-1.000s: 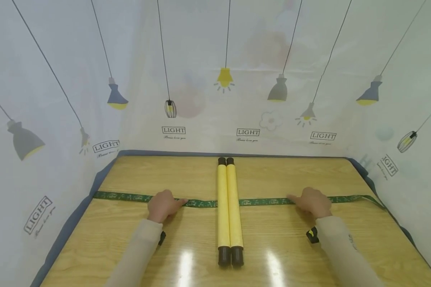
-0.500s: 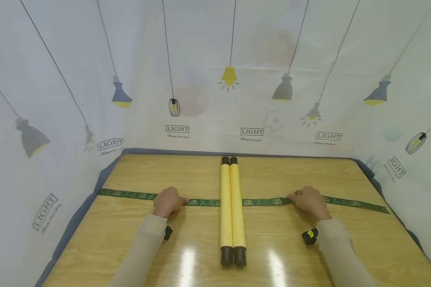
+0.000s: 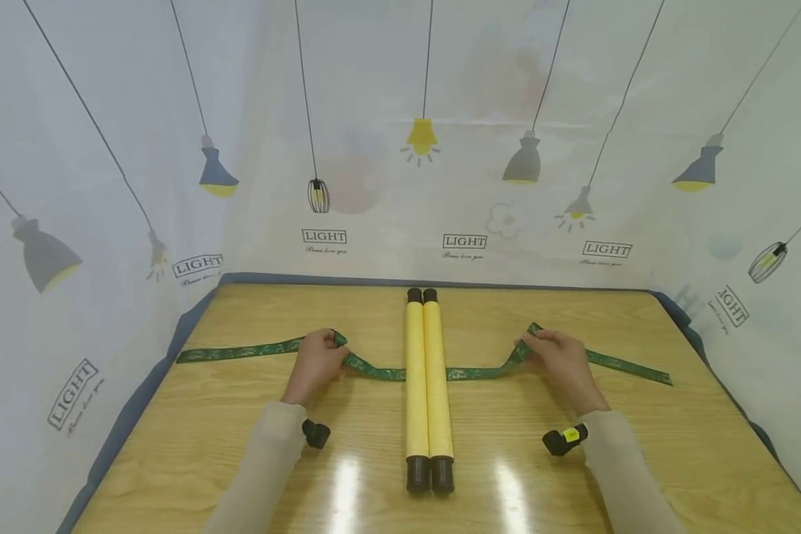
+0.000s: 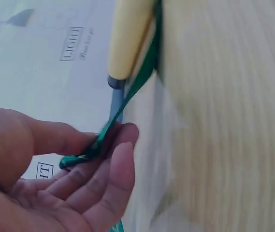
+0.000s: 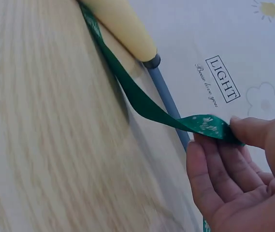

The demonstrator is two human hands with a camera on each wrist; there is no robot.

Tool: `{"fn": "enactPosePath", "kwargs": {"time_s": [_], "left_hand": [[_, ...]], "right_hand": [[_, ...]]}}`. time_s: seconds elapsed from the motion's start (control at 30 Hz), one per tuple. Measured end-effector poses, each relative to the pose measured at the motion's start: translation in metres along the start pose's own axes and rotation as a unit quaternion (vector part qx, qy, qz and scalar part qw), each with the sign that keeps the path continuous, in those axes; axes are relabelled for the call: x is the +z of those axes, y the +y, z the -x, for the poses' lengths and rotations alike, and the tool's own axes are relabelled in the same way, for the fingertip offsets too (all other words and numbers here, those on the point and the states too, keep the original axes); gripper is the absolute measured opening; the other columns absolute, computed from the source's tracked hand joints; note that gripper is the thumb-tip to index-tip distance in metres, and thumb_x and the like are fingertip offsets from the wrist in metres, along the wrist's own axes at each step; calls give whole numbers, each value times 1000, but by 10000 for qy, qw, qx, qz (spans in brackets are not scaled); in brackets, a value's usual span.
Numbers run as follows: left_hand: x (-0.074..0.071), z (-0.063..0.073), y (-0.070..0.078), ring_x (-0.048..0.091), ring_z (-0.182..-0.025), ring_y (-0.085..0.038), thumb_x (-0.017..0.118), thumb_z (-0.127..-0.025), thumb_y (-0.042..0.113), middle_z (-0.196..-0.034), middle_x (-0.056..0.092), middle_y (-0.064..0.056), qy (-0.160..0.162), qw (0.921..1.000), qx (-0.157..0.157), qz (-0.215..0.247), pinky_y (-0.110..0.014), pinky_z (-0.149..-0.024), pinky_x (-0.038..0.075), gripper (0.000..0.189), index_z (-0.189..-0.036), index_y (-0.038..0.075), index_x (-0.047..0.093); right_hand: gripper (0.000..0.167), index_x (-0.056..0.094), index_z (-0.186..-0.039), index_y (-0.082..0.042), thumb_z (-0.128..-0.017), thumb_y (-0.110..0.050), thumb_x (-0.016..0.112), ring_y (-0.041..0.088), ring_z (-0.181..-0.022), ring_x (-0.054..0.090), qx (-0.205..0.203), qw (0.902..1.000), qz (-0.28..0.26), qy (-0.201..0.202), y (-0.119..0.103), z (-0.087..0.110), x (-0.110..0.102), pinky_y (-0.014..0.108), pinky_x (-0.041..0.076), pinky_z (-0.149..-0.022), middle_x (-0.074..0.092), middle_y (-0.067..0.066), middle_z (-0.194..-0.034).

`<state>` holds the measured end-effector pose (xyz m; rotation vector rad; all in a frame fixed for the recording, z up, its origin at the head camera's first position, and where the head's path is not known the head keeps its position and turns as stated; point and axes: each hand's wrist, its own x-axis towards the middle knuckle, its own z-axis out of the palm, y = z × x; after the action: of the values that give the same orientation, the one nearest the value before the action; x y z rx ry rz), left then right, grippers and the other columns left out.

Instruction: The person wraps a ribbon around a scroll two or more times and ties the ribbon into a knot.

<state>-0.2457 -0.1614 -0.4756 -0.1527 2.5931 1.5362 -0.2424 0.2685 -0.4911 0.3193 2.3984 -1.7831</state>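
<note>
Two yellow scrolls (image 3: 425, 378) with dark brown end caps lie side by side on the table. A green patterned ribbon (image 3: 475, 373) runs crosswise and passes beneath them. On the left of the scrolls, my left hand (image 3: 317, 362) pinches the ribbon between thumb and fingers; the left wrist view shows the ribbon (image 4: 136, 81) rising to that grip. My right hand (image 3: 564, 363) pinches the other side, and in the right wrist view the ribbon (image 5: 147, 108) twists up to the thumb. Both held parts are lifted off the tabletop, with tails lying outward.
The wooden table (image 3: 193, 452) has a blue-grey edging along its back and sides. A white sheet (image 3: 387, 89) printed with lamps surrounds it. A small black wrist device (image 3: 565, 440) sits at the right cuff, another (image 3: 317, 433) at the left.
Both hands have raised the ribbon from the tabletop, so it now curves up on each side of the scrolls. The ribbon's right tail has drawn inward. The scrolls stay in place.
</note>
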Motion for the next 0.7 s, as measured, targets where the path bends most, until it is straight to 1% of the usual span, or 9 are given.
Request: {"fn": "enactPosePath", "kwargs": {"time_s": [0.1, 0.17, 0.23, 0.27, 0.37, 0.43, 0.5, 0.63, 0.7], "left_hand": [[0, -1, 4, 73, -89, -28, 59, -104, 11, -122, 67, -25, -111, 9983, 77, 567, -41, -79, 62, 29, -127, -7, 58], [0, -2, 6, 73, -98, -29, 58, -105, 13, -125, 67, -25, -207, 9960, 162, 850, -44, -86, 61, 31, -129, -6, 57], [0, -2, 8, 73, -104, -30, 57, -106, 15, -125, 69, -23, -341, 9927, 301, 1119, -47, -91, 60, 29, -128, -4, 58], [0, -2, 9, 72, -108, -29, 57, -106, 17, -124, 71, -21, -419, 9902, 378, 1279, -48, -94, 58, 28, -126, -3, 59], [1, -2, 12, 69, -115, -26, 55, -108, 23, -119, 74, -16, -662, 9818, 613, 1672, -49, -99, 56, 25, -117, 0, 59], [2, -3, 14, 69, -115, -25, 53, -109, 27, -115, 76, -14, -762, 9762, 748, 1887, -48, -100, 56, 26, -115, 2, 59], [3, -3, 16, 71, -110, -25, 52, -109, 30, -109, 76, -12, -829, 9710, 860, 2069, -46, -98, 57, 29, -116, 4, 60], [9, -3, 23, 73, -93, -26, 50, -110, 32, -96, 72, -11, -907, 9628, 1060, 2314, -46, -92, 59, 33, -121, 3, 62], [14, -3, 28, 73, -85, -24, 49, -110, 30, -91, 69, -10, -948, 9605, 1103, 2371, -44, -87, 60, 34, -122, 0, 62]], "right_hand": [[69, 40, -152, -2, -103, -47, 58, 5, -109, 71, -101, 9990, -419, -95, -5, 0, 3, 31, 55, -100, 62, 12, -143], [67, 42, -151, -2, -104, -48, 56, 3, -108, 71, -210, 9979, -598, -103, -8, 0, 5, 28, 55, -99, 62, 12, -144], [64, 44, -150, -2, -105, -47, 54, 0, -107, 70, -357, 9965, -753, -93, -11, 1, 6, 25, 56, -97, 65, 11, -141], [62, 47, -148, -1, -105, -46, 54, -1, -105, 70, -417, 9957, -820, -71, -13, 1, 7, 23, 56, -95, 67, 10, -137], [56, 51, -142, 1, -106, -42, 55, -1, -100, 71, -593, 9915, -1153, -78, -21, 3, 12, 20, 57, -90, 74, 0, -117], [52, 53, -138, 2, -105, -39, 57, 1, -97, 71, -620, 9885, -1376, -105, -26, 4, 17, 19, 57, -87, 73, -7, -104], [47, 53, -135, 3, -106, -34, 57, 3, -95, 69, -624, 9867, -1495, -162, -32, 4, 22, 18, 57, -85, 68, -10, -98], [43, 52, -137, 5, -107, -27, 56, 6, -90, 66, -659, 9865, -1477, -241, -41, 5, 33, 17, 56, -81, 64, -6, -98], [44, 52, -138, 6, -107, -26, 57, 7, -88, 65, -738, 9866, -1429, -290, -45, 5, 38, 18, 57, -79, 65, -3, -97]]}}
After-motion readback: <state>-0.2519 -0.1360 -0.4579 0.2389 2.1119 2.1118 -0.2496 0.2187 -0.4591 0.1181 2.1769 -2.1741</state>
